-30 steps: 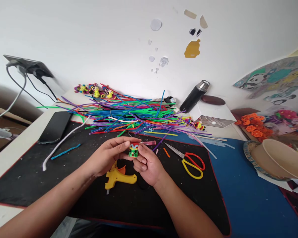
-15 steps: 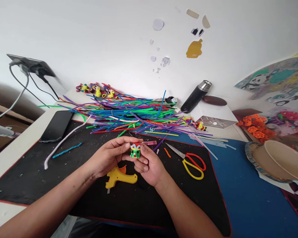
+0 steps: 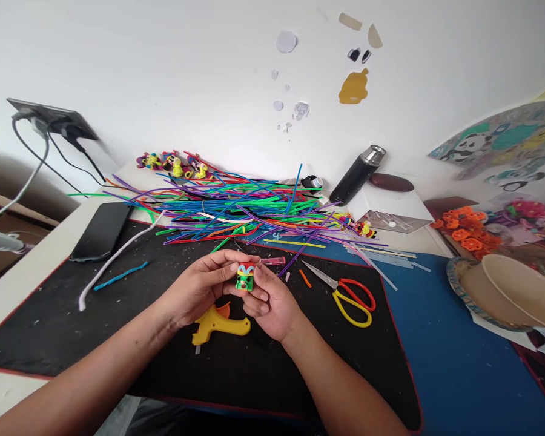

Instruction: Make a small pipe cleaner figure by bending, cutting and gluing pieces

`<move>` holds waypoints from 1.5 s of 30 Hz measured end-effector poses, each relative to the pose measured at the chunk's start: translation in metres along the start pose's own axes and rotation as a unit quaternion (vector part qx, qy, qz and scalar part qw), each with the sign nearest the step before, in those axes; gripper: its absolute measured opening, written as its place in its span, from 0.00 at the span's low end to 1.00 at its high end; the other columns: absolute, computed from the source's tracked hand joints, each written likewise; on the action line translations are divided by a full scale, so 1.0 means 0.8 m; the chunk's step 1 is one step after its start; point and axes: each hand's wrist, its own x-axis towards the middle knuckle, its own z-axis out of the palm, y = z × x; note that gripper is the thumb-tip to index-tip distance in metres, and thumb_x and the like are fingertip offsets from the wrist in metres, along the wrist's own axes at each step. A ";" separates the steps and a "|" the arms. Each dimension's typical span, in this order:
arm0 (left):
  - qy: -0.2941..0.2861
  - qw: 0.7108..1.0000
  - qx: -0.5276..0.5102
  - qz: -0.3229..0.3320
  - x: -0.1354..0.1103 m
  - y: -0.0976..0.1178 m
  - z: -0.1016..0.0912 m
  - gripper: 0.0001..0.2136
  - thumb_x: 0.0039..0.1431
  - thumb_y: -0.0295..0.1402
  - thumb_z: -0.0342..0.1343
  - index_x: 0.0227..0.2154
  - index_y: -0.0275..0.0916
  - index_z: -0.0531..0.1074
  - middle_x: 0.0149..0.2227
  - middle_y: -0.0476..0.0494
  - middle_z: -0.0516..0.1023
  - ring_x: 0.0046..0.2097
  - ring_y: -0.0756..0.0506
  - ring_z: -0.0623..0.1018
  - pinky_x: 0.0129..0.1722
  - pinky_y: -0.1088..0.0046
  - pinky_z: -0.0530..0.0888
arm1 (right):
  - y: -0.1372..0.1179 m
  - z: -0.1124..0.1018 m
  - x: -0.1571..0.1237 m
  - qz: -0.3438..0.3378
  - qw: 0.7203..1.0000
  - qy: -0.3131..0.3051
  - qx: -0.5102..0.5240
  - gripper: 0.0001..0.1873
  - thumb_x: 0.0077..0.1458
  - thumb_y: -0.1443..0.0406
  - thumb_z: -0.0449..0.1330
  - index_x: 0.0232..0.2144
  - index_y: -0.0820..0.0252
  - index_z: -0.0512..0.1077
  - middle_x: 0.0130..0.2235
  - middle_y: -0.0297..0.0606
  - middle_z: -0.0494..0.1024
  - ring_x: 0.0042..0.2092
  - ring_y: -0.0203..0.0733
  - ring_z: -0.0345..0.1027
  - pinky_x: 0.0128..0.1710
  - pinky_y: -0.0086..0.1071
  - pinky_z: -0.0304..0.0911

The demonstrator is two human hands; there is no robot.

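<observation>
A small figure [image 3: 244, 278] in green, red, yellow and light blue is held between my two hands above the black mat [image 3: 186, 375]. My left hand [image 3: 206, 281] closes on its left side with thumb and fingers. From the other side my right hand [image 3: 272, 297] pinches it, thumb on the edge and fingers curled below. Under my hands lies a yellow glue gun [image 3: 224, 324], partly covered by the left one. To the right rest scissors [image 3: 343, 293] with red and yellow handles, blades spread a little. Just behind my fingers is a pink transparent stick-like object [image 3: 272, 261].
Colourful pipe cleaners [image 3: 236, 209] are heaped along the back. A black phone [image 3: 100, 232] and a white pipe cleaner [image 3: 113, 266] lie left. At the back right stand a leaning black thermos [image 3: 358, 175] and a white box [image 3: 397, 206]; a bowl [image 3: 522, 290] is far right.
The figure has tilted slightly in my fingers, showing more of its red top and light blue zigzag. Both hands keep their hold. The whole view has shifted very slightly.
</observation>
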 end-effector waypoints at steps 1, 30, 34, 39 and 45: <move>0.001 1.000 -0.002 -0.001 0.000 0.000 0.000 0.08 0.60 0.31 0.70 0.42 0.37 0.84 0.54 0.37 0.84 0.42 0.41 0.86 0.38 0.69 0.86 | 0.000 0.000 0.000 0.000 1.000 -0.002 0.000 0.21 0.53 0.55 0.76 0.38 0.56 0.71 0.17 0.17 0.59 0.16 0.25 0.40 0.19 0.26 0.37; -0.067 0.997 0.023 0.015 0.092 0.053 0.068 0.09 0.54 0.31 0.74 0.38 0.36 0.85 0.40 0.40 0.85 0.36 0.46 0.84 0.35 0.74 0.86 | -0.077 -0.003 0.031 -0.120 0.990 -0.032 0.071 0.31 0.49 0.53 0.78 0.22 0.59 0.60 0.15 0.17 0.56 0.16 0.24 0.35 0.17 0.25 0.37; -0.073 0.997 0.020 0.003 0.097 0.044 0.072 0.10 0.52 0.30 0.75 0.38 0.35 0.86 0.41 0.39 0.85 0.36 0.47 0.84 0.35 0.74 0.86 | -0.078 -0.016 0.028 -0.117 0.989 -0.042 0.078 0.29 0.52 0.54 0.77 0.22 0.59 0.61 0.15 0.17 0.56 0.16 0.24 0.36 0.17 0.24 0.38; -0.031 0.998 0.045 0.006 0.097 0.042 0.067 0.16 0.51 0.31 0.76 0.44 0.37 0.85 0.46 0.39 0.85 0.40 0.44 0.85 0.37 0.71 0.87 | -0.076 -0.016 0.028 -0.110 0.991 -0.028 0.074 0.26 0.52 0.54 0.76 0.26 0.58 0.64 0.16 0.18 0.59 0.16 0.24 0.39 0.18 0.25 0.38; -0.026 0.996 0.067 0.052 0.099 0.037 0.063 0.20 0.48 0.38 0.78 0.43 0.36 0.86 0.44 0.39 0.85 0.38 0.42 0.85 0.38 0.67 0.87 | -0.072 -0.006 0.030 -0.143 0.989 0.026 0.015 0.26 0.52 0.48 0.75 0.28 0.58 0.66 0.18 0.20 0.62 0.16 0.25 0.45 0.18 0.26 0.39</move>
